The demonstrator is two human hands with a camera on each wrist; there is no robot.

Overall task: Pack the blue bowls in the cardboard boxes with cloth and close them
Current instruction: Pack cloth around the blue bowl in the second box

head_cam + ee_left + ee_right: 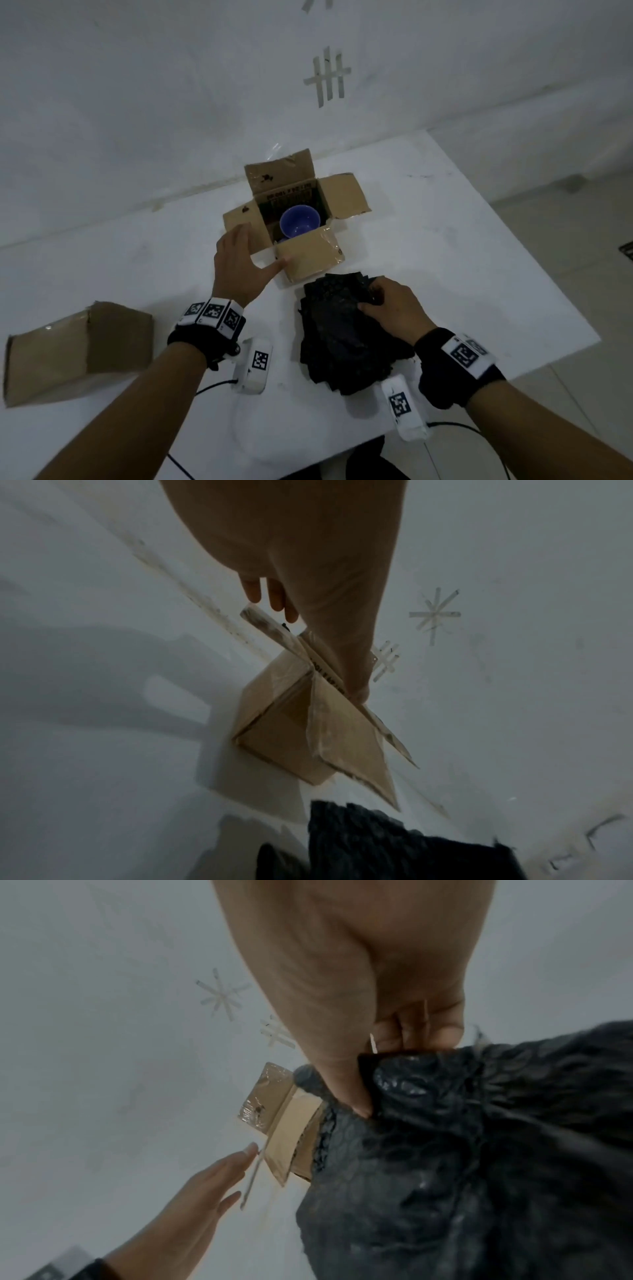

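Left hand (238, 265) lay flat, fingers straight, against the open box (310, 258) holding the blue bowl (299, 221); right hand (394, 306) pinched black cloth (342, 337) beneath it

I see printed characters on the open cardboard box's (291, 219) inner flap, too blurred to read; nothing else legible.

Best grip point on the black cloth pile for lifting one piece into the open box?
Judging from its pose, pinch the top layer of the black cloth at its far edge beside the open box, coming from above on the right, where the right hand already pinches it. That edge is loose, and nearest the blue bowl.
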